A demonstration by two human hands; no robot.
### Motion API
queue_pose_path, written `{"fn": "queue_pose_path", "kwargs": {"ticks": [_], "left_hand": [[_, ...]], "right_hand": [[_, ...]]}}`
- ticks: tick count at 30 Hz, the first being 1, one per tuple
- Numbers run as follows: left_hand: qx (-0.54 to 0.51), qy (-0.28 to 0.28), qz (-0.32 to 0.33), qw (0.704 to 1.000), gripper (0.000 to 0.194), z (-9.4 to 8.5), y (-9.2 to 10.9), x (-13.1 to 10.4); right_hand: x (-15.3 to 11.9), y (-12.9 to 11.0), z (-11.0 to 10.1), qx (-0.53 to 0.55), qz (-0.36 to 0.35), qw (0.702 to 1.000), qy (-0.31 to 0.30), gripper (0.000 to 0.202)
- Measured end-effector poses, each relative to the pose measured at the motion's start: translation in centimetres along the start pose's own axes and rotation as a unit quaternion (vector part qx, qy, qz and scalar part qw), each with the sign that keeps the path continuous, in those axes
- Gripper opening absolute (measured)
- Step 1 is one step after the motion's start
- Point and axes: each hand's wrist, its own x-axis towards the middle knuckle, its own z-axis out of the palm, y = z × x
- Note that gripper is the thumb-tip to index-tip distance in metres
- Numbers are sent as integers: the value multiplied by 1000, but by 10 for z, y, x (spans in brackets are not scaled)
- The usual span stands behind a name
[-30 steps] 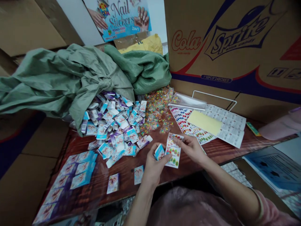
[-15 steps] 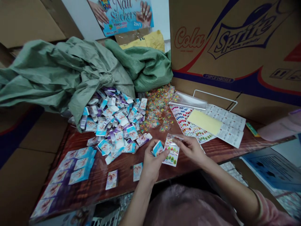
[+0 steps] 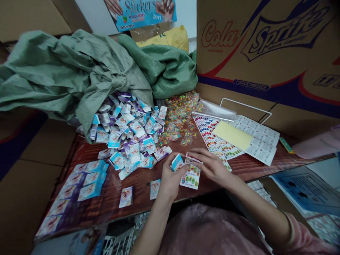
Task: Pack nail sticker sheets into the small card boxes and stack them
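Note:
My left hand grips a small blue and white box between its fingers, and its thumb presses on a nail sticker sheet. At the top edge of that sheet my right hand has its fingers closed together over a folded strip of the sheet. Left of my hands lies a heap of small boxes. One blue box and one purple box lie near the table's front edge. Rows of boxes cover the table's left side.
Green sacks lie behind the heap, beside small candy packets. Further right are sticker sheets, a yellow paper and a white wire frame. A large carton stands at the back right.
The top of the sticker sheet is now folded over under my right fingers, which have flattened across it. The view has tilted slightly downward.

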Motion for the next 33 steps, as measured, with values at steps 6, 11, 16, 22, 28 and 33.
{"fn": "queue_pose_path", "kwargs": {"ticks": [6, 11, 16, 22, 28, 33], "left_hand": [[-33, 9, -10, 999, 36, 1, 4, 1], [-57, 28, -45, 997, 45, 6, 10, -2], [-72, 44, -41, 996, 46, 5, 8, 2], [-93, 57, -39, 993, 45, 7, 11, 3], [-59, 30, -32, 997, 44, 0, 9, 0], [-43, 29, -57, 997, 41, -4, -5, -3]], "right_hand": [[-6, -1, 2, -22, -16, 999, -24, 38], [-3, -4, 4, -46, -5, 999, -8, 37], [-5, -4, 5, -34, 6, 999, -25, 42], [-8, -5, 15, 4, 2, 1000, -7, 55], [-6, 1, 16, 35, 19, 999, 26, 36], [-2, 3, 10, 17, 48, 999, 10, 40]]}}
